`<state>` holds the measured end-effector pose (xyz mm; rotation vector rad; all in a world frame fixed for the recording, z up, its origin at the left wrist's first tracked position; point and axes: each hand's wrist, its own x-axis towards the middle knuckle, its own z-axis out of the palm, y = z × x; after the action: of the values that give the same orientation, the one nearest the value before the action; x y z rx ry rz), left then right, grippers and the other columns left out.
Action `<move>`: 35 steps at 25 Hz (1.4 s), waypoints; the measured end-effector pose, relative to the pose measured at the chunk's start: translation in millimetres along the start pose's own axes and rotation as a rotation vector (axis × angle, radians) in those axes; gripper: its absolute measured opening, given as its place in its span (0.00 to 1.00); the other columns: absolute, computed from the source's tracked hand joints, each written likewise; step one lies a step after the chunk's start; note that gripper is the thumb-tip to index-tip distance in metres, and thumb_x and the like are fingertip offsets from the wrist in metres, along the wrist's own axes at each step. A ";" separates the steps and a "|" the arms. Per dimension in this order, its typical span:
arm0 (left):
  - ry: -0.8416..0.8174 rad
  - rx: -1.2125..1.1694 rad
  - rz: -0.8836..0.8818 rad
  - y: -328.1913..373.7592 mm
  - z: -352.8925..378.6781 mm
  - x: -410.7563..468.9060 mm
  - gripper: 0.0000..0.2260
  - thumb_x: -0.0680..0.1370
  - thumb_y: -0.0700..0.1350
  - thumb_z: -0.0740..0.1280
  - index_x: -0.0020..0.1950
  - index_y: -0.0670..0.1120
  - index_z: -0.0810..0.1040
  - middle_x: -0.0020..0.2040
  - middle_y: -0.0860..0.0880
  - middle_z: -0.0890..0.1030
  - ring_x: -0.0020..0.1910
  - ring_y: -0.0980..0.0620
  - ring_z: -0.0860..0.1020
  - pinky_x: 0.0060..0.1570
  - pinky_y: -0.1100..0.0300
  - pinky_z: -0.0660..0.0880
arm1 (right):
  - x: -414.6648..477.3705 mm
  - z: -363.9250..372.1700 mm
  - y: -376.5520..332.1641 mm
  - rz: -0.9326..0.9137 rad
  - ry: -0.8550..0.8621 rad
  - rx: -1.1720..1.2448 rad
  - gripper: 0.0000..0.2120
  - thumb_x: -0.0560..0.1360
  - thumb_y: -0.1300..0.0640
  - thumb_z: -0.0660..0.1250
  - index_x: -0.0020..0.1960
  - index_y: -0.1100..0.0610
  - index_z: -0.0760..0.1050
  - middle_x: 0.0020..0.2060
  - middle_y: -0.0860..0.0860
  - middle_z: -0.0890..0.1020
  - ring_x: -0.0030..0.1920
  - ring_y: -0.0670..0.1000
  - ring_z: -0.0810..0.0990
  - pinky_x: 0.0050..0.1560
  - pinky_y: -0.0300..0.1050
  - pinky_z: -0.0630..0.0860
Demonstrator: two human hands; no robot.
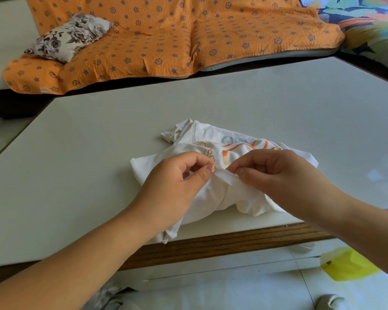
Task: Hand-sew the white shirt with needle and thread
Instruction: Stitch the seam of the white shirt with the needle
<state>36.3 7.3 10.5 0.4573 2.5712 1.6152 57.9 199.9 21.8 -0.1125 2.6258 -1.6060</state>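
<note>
Shirt (211,198) bunched on table (99,153); my left hand (177,182) pinches a fold taut for stitching. Right hand (273,173) pinches the same fold beside it (needle too small to confirm).

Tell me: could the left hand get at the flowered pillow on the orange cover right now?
Probably not. The left hand pinches a fold of the white shirt at the near edge of the table; the flowered pillow lies on the orange cover beyond the far edge, the whole tabletop between.
</note>
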 end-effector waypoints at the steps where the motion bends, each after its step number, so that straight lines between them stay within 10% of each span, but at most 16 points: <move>1: -0.002 -0.011 0.000 0.5 0.1 -0.1 0.06 0.78 0.47 0.67 0.45 0.56 0.82 0.43 0.57 0.83 0.44 0.58 0.80 0.45 0.74 0.72 | 0.0 -0.1 0.3 0.005 -0.005 0.006 0.11 0.77 0.57 0.66 0.42 0.45 0.83 0.37 0.41 0.84 0.43 0.46 0.81 0.46 0.37 0.74; 14: -0.005 -0.044 -0.034 2.7 0.2 -1.0 0.05 0.79 0.47 0.67 0.46 0.55 0.82 0.43 0.55 0.83 0.45 0.52 0.80 0.44 0.75 0.72 | 0.8 -2.0 1.7 0.010 -0.024 0.033 0.09 0.75 0.56 0.67 0.41 0.46 0.83 0.38 0.44 0.85 0.46 0.49 0.81 0.51 0.42 0.75; 25: -0.064 -0.209 -0.132 2.3 1.0 0.9 0.05 0.78 0.45 0.67 0.46 0.50 0.83 0.39 0.59 0.84 0.42 0.66 0.80 0.45 0.75 0.71 | 6.3 -2.1 10.4 0.000 -0.102 0.127 0.08 0.76 0.58 0.67 0.43 0.48 0.84 0.41 0.47 0.86 0.49 0.51 0.83 0.61 0.56 0.76; 30: -0.141 -0.357 -0.225 1.7 2.5 1.8 0.08 0.76 0.45 0.68 0.50 0.43 0.83 0.47 0.48 0.86 0.48 0.58 0.82 0.49 0.71 0.75 | 4.8 4.0 10.6 0.036 -0.150 0.345 0.09 0.75 0.60 0.67 0.40 0.51 0.84 0.34 0.48 0.83 0.35 0.46 0.79 0.36 0.35 0.74; 35: -0.155 -0.509 -0.288 3.1 -0.1 1.4 0.12 0.69 0.49 0.70 0.49 0.45 0.83 0.48 0.46 0.85 0.49 0.55 0.83 0.50 0.67 0.76 | 6.7 4.8 10.5 0.107 -0.207 0.433 0.07 0.66 0.50 0.68 0.41 0.49 0.84 0.38 0.51 0.81 0.40 0.53 0.72 0.33 0.40 0.65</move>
<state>35.7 8.8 13.4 0.1516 1.9070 1.9331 51.3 199.8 10.2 -0.1071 2.0471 -1.9586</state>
